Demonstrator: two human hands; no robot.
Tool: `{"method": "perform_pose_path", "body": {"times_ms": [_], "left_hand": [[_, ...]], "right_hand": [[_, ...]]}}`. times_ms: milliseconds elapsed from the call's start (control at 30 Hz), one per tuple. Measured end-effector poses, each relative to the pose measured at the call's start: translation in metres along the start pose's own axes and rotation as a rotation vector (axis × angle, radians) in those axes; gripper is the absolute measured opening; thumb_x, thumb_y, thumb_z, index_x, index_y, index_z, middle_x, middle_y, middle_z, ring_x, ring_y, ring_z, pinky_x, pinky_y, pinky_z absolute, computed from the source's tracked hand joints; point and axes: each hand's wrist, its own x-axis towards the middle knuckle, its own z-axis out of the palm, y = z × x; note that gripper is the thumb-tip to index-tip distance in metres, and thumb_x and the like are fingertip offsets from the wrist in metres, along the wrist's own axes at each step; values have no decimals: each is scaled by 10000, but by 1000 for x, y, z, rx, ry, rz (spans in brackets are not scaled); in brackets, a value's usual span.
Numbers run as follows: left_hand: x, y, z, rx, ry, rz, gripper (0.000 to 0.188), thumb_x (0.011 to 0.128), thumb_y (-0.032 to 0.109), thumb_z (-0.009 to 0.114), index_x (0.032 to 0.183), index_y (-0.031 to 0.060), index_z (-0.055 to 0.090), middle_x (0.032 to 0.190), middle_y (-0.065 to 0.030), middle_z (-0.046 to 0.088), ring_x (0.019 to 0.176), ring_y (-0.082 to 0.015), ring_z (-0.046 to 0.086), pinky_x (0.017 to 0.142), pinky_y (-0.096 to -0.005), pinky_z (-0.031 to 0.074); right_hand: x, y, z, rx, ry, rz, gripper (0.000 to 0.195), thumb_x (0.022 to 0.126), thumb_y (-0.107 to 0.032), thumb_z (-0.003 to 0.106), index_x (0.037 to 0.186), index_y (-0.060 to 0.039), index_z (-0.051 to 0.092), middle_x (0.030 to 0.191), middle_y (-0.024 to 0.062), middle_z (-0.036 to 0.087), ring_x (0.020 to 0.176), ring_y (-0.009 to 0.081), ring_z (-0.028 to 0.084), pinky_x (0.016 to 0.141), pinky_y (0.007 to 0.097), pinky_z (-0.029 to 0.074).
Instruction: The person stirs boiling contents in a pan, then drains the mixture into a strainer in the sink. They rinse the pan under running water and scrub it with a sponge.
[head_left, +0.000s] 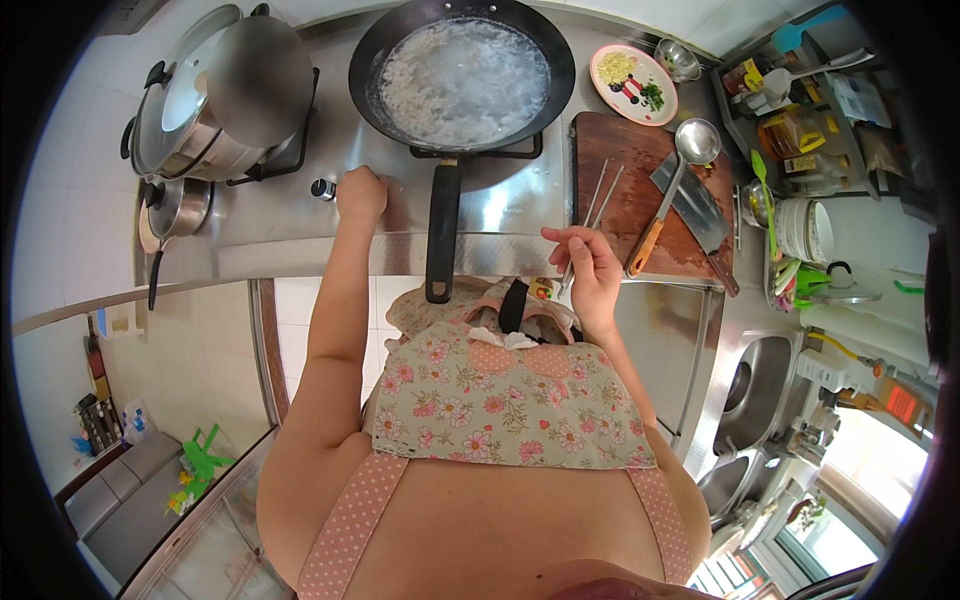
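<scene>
A black wok (444, 301) with a long handle sits on the burner, filled with cloudy, foaming liquid. Left of its handle, my left hand (361, 196) is closed at the front panel of the steel gas stove (502, 211), beside a round control knob (323, 189). Whether its fingers hold a second knob is hidden. Metal tongs or a pair of metal chopsticks (600, 196) rest in my right hand (589, 259), tips pointing up over the left edge of the wooden cutting board (600, 142). A ladle (670, 187) and a cleaver (694, 202) lie on that board.
A lidded steel pot (180, 142) stands on the left burner, a small saucepan (180, 210) before it. Behind the board is a plate (652, 112) with chopped garlic and greens. Bottles fill a rack (731, 101) at right, near stacked bowls (795, 229) and a sink (757, 390).
</scene>
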Motion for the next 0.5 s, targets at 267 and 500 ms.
{"method": "perform_pose_path", "body": {"times_ms": [267, 500], "left_hand": [[5, -12, 0, -8, 35, 274, 169, 657, 17, 576, 809, 67, 631, 868, -141, 590, 827, -335, 578, 742, -396, 474], [9, -25, -5, 55, 52, 608, 242, 642, -50, 553, 843, 56, 638, 876, -116, 596, 786, -308, 562, 738, -360, 468]], "right_hand": [[-2, 2, -3, 38, 74, -3, 158, 899, -91, 456, 920, -8, 588, 880, 38, 647, 659, 38, 492, 568, 178, 380], [-6, 1, -6, 35, 76, 5, 150, 895, -73, 452, 920, 2, 581, 892, 48, 649, 663, 42, 499, 567, 177, 384]]}}
